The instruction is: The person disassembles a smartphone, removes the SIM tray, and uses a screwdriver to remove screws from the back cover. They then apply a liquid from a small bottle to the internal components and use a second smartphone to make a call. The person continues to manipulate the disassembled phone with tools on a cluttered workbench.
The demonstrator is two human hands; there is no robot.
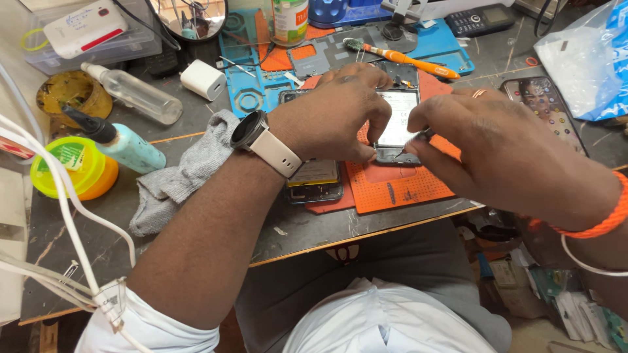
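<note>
Pale-sleeved forearms reach over the dark worktop (314, 229) as both hands, left hand (330, 111) and right hand (487, 140), pinch the lower edge of an opened black smartphone (397, 117) on an orange perforated mat (399, 186); thin, light, likely fragile, best held by its rim.

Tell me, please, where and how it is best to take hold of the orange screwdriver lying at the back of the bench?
Probably grip the orange screwdriver around its thick handle, coming down from above. It lies flat and slanted on the blue mat, its handle uncovered and its thin tip pointing left.
</note>
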